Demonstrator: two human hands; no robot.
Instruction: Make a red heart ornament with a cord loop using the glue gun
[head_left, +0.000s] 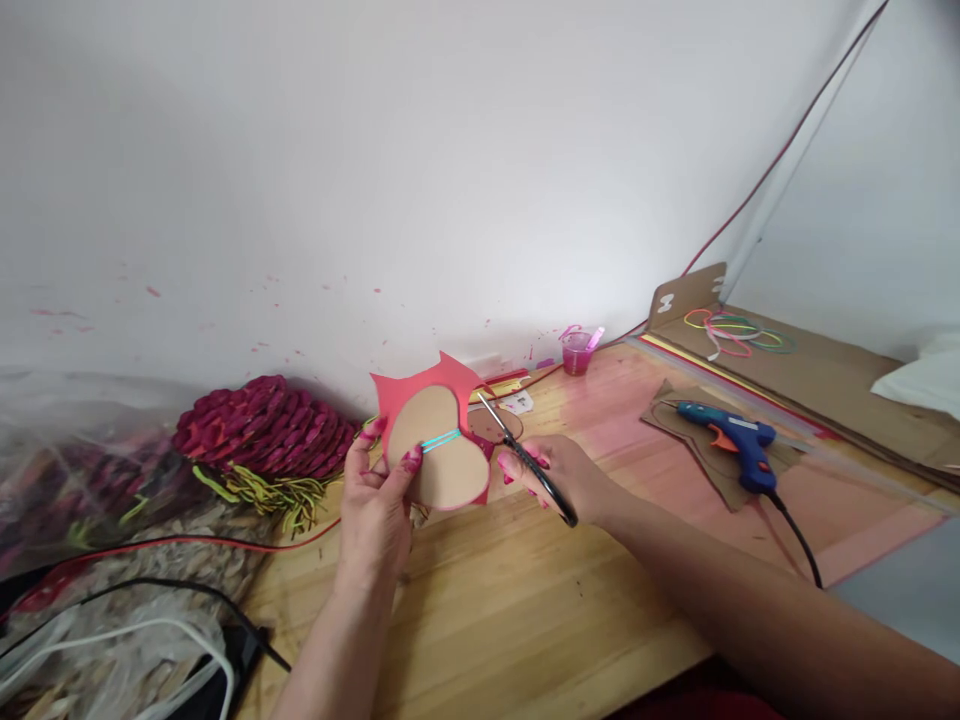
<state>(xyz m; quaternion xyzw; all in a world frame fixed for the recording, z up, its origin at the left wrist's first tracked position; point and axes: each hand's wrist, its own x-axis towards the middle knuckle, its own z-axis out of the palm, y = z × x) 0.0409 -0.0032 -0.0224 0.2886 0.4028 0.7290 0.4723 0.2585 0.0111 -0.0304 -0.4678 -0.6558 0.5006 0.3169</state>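
Note:
My left hand (381,490) holds up a tan heart-shaped piece (429,418) backed by red sheet (409,380), its thumb pressed on the front. The red sheet sticks out past the heart in jagged points along the top and at the lower right. Short light-blue cords (441,441) lie across the heart's middle. In my right hand (551,470) is a pair of scissors (517,445) with dark handles. Their blades point up and left at the red sheet's right edge, by the notch of the heart. Whether the blades touch the sheet, I cannot tell.
A blue glue gun (739,440) lies on brown cardboard (712,470) at right. A cup of pink liquid (577,355) stands by the wall. Stacked dark-pink scalloped pieces (262,425), yellow-green cords (262,493) and plastic bags (67,500) fill the left. Coloured cords (739,333) lie back right.

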